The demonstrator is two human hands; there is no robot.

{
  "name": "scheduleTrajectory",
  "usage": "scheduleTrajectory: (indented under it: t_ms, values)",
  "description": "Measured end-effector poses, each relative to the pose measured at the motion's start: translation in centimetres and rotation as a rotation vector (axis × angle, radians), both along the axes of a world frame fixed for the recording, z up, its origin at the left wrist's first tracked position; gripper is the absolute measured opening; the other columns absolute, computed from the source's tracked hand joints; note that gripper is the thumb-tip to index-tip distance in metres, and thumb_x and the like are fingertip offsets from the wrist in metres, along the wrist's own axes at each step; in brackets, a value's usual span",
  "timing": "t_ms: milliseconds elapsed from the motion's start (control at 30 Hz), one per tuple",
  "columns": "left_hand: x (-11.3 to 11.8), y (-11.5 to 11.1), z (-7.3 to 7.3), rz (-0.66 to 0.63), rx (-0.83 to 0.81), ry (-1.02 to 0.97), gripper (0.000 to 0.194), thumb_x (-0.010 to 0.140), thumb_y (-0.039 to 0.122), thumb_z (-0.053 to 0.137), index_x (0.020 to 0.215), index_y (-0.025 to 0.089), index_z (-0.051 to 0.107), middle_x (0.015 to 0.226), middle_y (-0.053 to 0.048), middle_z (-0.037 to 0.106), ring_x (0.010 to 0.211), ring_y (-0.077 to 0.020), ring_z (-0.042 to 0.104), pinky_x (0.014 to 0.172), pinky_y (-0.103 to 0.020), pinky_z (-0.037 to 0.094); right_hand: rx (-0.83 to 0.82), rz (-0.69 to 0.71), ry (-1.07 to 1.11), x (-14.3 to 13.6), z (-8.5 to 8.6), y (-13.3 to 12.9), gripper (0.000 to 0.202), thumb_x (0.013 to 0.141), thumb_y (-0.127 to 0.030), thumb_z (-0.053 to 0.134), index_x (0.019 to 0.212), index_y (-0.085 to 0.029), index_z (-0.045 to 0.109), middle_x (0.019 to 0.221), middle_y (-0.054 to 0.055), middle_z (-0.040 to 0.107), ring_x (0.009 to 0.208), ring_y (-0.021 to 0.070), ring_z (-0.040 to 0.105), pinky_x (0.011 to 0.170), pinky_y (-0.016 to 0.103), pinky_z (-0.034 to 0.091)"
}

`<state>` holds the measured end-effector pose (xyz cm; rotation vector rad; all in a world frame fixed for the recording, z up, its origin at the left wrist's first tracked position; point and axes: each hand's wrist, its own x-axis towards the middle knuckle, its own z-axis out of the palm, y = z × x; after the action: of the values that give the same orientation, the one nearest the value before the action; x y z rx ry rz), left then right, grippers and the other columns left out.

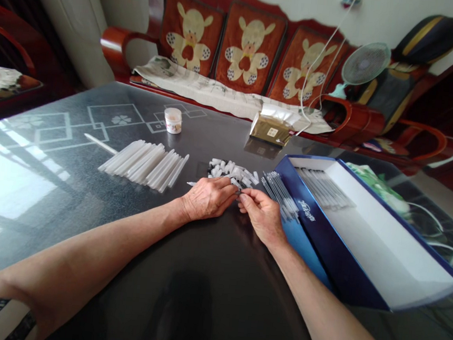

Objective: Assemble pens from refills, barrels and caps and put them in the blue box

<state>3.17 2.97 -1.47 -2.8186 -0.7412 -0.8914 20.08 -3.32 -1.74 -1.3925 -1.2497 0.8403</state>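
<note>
My left hand (210, 197) is closed in a loose fist just above the dark table. A pale pointed tip of a white pen (191, 183) sticks out behind it, the rest covered by the fingers. Against it, the thumb and fingers of my right hand (262, 213) pinch a small dark piece, too small to name. Beyond both hands lies a heap of small white and black pen caps (232, 170). White pen barrels (143, 165) lie side by side on the left. Right of my hands, thin pen refills (282, 196) rest beside the box.
A blue box (362, 250) with a white inside stands at the right, holding more refills (324, 188). At the back are a small white tub (172, 121) and a tissue pack (270, 129). A green-and-white bag (377, 188) and white cables lie beyond the box.
</note>
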Motion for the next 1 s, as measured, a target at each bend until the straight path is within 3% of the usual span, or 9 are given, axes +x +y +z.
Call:
scheduleTrajectory:
  t_ms: [267, 500, 833, 1000]
  values:
    - [0.04, -0.14, 0.15, -0.015, 0.042, 0.022, 0.031, 0.098, 0.031, 0.036, 0.096, 0.015, 0.062, 0.079, -0.004, 0.060, 0.070, -0.0151, 0.060, 0.060, -0.025, 0.046, 0.004, -0.020, -0.222, -0.14, 0.58, -0.31, 0.043, 0.088, -0.054, 0.049, 0.075, -0.017, 0.066, 0.068, 0.005, 0.069, 0.058, 0.0153, 0.063, 0.056, 0.025, 0.049]
    - [0.06, -0.13, 0.03, 0.002, 0.056, 0.035, 0.032, 0.098, 0.032, 0.035, 0.096, 0.015, 0.062, 0.079, -0.004, 0.060, 0.069, -0.0139, 0.058, 0.058, -0.023, 0.044, 0.016, 0.023, -0.184, -0.02, 0.57, -0.60, 0.023, 0.082, -0.037, 0.056, 0.093, -0.018, 0.060, 0.070, 0.002, 0.067, 0.062, 0.0154, 0.063, 0.057, 0.024, 0.047]
    - [0.07, -0.15, -0.02, -0.040, 0.091, 0.024, 0.030, 0.097, 0.032, 0.037, 0.095, 0.015, 0.062, 0.078, -0.004, 0.059, 0.068, -0.0144, 0.057, 0.058, -0.023, 0.043, 0.023, -0.007, -0.297, -0.21, 0.70, -0.40, 0.042, 0.089, -0.051, 0.046, 0.065, -0.019, 0.059, 0.062, 0.004, 0.065, 0.059, 0.0159, 0.062, 0.057, 0.025, 0.045]
    - [0.04, -0.17, -0.02, -0.026, 0.080, 0.030, 0.030, 0.097, 0.031, 0.037, 0.095, 0.015, 0.063, 0.078, -0.004, 0.059, 0.068, -0.0144, 0.057, 0.057, -0.023, 0.043, 0.006, 0.003, -0.258, -0.12, 0.73, -0.55, 0.028, 0.087, -0.044, 0.050, 0.083, -0.019, 0.062, 0.065, 0.002, 0.066, 0.059, 0.0157, 0.062, 0.057, 0.025, 0.045]
